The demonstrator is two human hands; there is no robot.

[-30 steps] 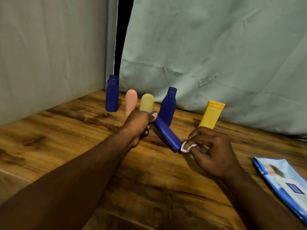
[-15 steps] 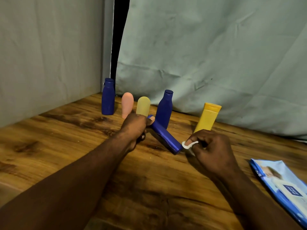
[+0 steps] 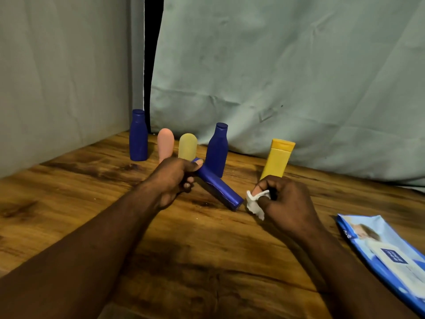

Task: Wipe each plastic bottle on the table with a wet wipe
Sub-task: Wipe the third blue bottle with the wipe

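My left hand (image 3: 171, 180) grips the cap end of a dark blue bottle (image 3: 219, 189), which slants down to the right with its base near the wooden table (image 3: 69, 194). My right hand (image 3: 285, 203) pinches a crumpled white wet wipe (image 3: 254, 203) just right of that bottle's base, barely apart from it. Behind stand a tall blue bottle (image 3: 138, 137), a pink bottle (image 3: 166, 143), a pale yellow bottle (image 3: 187, 146), another blue bottle (image 3: 217, 150) and a yellow tube bottle (image 3: 277, 158).
A blue pack of wet wipes (image 3: 386, 252) lies flat at the table's right edge. Grey-green cloth (image 3: 276, 77) hangs behind the bottles and along the left side, with a dark gap between the sheets.
The wipe has come slightly off the held bottle's base and hangs looser from my right fingers. The left hand still holds the bottle at the same slant.
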